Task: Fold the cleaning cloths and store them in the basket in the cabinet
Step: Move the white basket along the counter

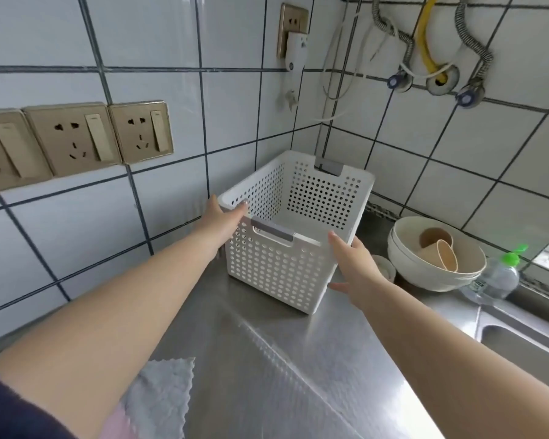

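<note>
So the basket (286,236) was being dealt with at this point, not the cloths. It sat empty on the steel table (298,359), pushed back toward the tiled corner, and both hands were reaching for it. Judged from that, the step in hand was fetching the basket closer, with no folding visible yet.

The left hand (222,217) was laid against the near-left corner of the rim, fingers (240,209) straight and close together, tips touching the rim's top edge. Nothing was gripped by it. The right hand (355,267) was spread wide at the near-right corner, thumb low by the wall and the other fingers up near the rim. It looked to be just touching the wall or a hair off it (contact couldn't be told for sure). Either way, nothing was clamped on that side.

The cloths (162,394) were left at the near edge of the table, a grey one on top and a bit of pink showing under it, partly hidden by the left arm. They were well apart from the basket.

Next move, probably: both walls would need to be squeezed evenly before it's slid or lifted, since the bowls (431,264) and a bottle (498,277) were parked just beside it on the right.
</note>
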`<state>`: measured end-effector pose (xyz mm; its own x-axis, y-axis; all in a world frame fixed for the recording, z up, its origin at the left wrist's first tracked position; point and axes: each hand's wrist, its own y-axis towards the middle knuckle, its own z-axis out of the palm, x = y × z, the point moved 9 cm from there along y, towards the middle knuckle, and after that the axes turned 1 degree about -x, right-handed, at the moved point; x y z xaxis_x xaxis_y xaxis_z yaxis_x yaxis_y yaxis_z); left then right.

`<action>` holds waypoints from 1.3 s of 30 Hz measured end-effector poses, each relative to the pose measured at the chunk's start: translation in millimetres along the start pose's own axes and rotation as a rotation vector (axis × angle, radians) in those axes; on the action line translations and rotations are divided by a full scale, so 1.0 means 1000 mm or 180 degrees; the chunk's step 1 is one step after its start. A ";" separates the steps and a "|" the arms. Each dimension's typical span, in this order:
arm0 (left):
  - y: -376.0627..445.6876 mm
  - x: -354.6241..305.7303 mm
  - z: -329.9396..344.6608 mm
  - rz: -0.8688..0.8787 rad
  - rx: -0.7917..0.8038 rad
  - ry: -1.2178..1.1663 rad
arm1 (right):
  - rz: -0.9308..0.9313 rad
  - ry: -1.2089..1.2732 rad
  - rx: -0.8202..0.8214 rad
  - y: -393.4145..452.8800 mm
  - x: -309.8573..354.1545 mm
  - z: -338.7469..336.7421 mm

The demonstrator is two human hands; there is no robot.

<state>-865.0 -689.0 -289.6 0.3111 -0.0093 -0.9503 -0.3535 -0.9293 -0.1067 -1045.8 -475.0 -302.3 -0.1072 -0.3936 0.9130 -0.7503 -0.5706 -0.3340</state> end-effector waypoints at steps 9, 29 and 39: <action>0.015 0.000 0.007 -0.0005 -0.0112 -0.0298 | 0.0140 0.0420 0.0053 0.013 -0.004 0.010; -0.232 -0.011 -0.087 0.0238 -0.0242 -0.0687 | -0.0216 0.0501 0.0523 -0.204 -0.009 -0.037; -0.447 0.003 -0.196 0.0383 -0.0820 -0.0861 | -0.0581 0.0284 0.1168 -0.381 -0.020 -0.036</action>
<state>-533.2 -346.5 -187.3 0.0249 -0.0580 -0.9980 -0.1295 -0.9901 0.0543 -781.6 -223.8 -185.3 -0.0622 -0.2076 0.9762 -0.4818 -0.8504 -0.2115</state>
